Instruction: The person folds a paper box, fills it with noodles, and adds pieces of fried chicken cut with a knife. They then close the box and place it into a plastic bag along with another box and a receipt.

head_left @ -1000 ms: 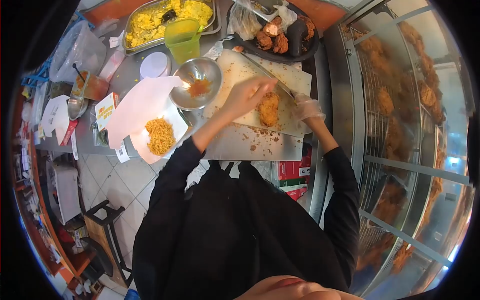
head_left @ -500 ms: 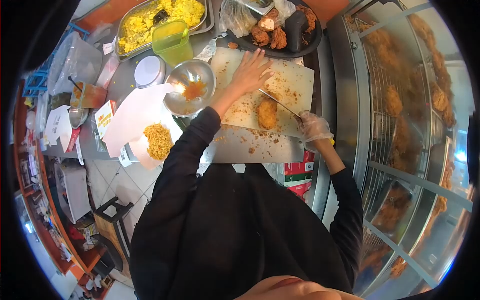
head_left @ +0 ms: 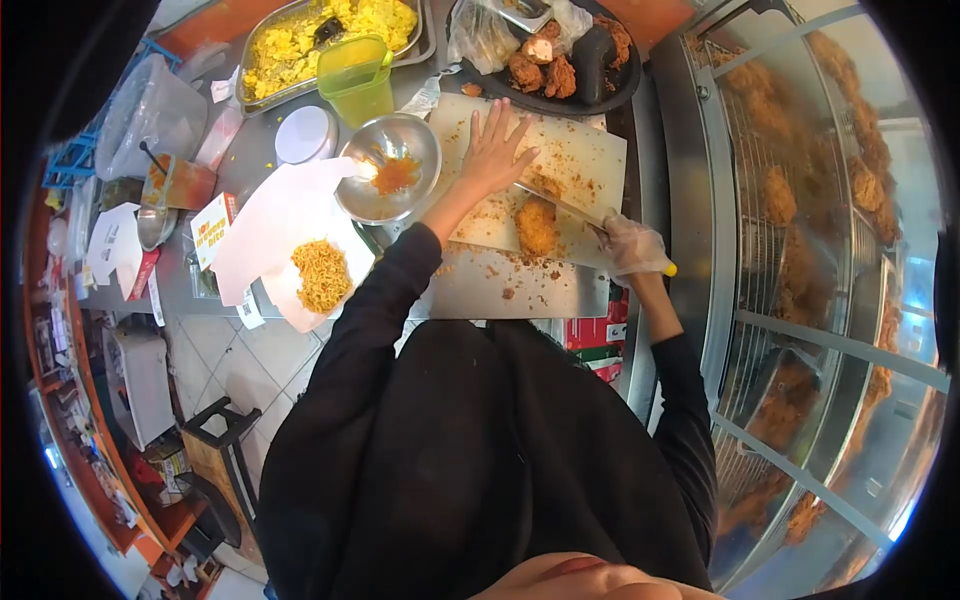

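While the fried piece (head_left: pixel 537 228) lies on the cutting board (head_left: pixel 590 160), seemingly uncut, the noodles (head_left: pixel 322 276) sit on the paper (head_left: pixel 265 230). My hands are apart: the left hand (head_left: pixel 488 160) spreads open on the board, gripping nothing; my gloved right hand (head_left: pixel 635 247) closes round the knife (head_left: pixel 565 206), its blade just beyond the piece.

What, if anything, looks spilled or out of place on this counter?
Brown crumbs lie on the metal counter, off the near edge of the cutting board; they look spilled. Nothing else clearly stands out.
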`<act>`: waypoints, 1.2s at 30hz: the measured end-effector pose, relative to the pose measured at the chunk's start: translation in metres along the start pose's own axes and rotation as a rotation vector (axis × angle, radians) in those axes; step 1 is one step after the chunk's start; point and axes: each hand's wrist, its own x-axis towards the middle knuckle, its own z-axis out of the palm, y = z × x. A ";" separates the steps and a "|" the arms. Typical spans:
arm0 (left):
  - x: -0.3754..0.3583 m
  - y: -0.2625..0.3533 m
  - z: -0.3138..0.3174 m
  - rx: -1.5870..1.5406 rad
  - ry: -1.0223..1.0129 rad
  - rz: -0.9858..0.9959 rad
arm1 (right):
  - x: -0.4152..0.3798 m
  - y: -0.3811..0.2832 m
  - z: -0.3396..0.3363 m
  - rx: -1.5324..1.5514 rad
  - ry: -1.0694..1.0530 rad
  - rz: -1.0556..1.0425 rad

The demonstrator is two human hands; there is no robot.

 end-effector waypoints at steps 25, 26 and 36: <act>-0.070 0.033 -0.064 -0.076 -0.349 -0.150 | -0.049 -0.026 -0.042 0.082 -0.386 -0.095; -0.081 0.033 -0.061 -0.078 -0.351 -0.152 | -0.058 -0.024 -0.029 0.082 -0.389 -0.097; -0.050 0.007 -0.035 -0.162 -0.002 -0.025 | -0.034 -0.025 0.010 0.184 -0.348 0.024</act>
